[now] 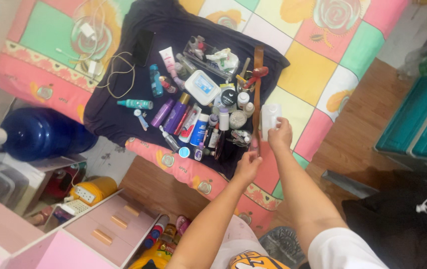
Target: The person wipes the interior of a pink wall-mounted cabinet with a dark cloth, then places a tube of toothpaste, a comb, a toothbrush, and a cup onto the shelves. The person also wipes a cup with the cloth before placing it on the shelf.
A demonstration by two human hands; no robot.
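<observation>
Many small toiletry bottles and tubes lie on a dark cloth (pixel 119 114) spread over a bed with a colourful patchwork cover (pixel 323 60). My right hand (pixel 280 135) grips a white plastic bottle (pixel 269 117) at the cloth's right edge. My left hand (pixel 248 164) reaches to the cloth's near edge, fingers pinched beside the lower end of a brown strap (pixel 257 94); what it grips I cannot tell. Close by lie a white and blue tub (pixel 202 87), a black-lidded jar (pixel 229 97), purple bottles (pixel 174 112) and a teal bottle (pixel 136 104).
White chargers and cables (pixel 94 50) and a black phone (pixel 143 47) lie at the bed's far left. A big blue water jug (pixel 44 133) stands left of the bed. Pink drawers (pixel 109 226) sit near my legs, teal bins (pixel 420 124) at right, wooden floor (pixel 358 129) between.
</observation>
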